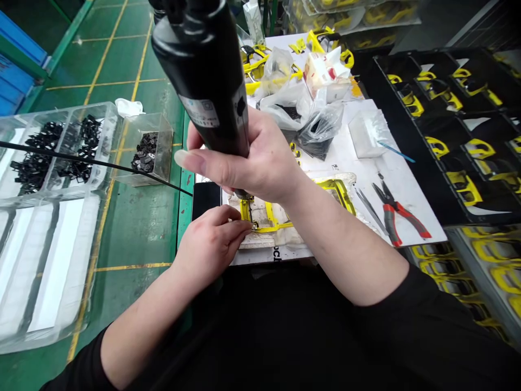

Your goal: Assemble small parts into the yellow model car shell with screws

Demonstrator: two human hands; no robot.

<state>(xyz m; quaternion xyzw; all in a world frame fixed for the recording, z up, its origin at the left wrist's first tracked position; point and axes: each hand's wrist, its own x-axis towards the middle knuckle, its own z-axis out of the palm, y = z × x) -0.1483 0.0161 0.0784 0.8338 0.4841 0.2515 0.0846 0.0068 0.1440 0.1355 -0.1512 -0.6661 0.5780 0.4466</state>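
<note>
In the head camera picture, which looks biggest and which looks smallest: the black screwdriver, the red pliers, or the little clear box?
1. Black electric screwdriver: looks largest, but it's closest to the camera, so that's unsure.
2. Clear plastic box and red-handled pliers: they look about alike, so I won't rank them.

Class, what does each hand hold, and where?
The right hand grips a black electric screwdriver by its barrel; the left hand holds a yellow frame at its corner.
</note>
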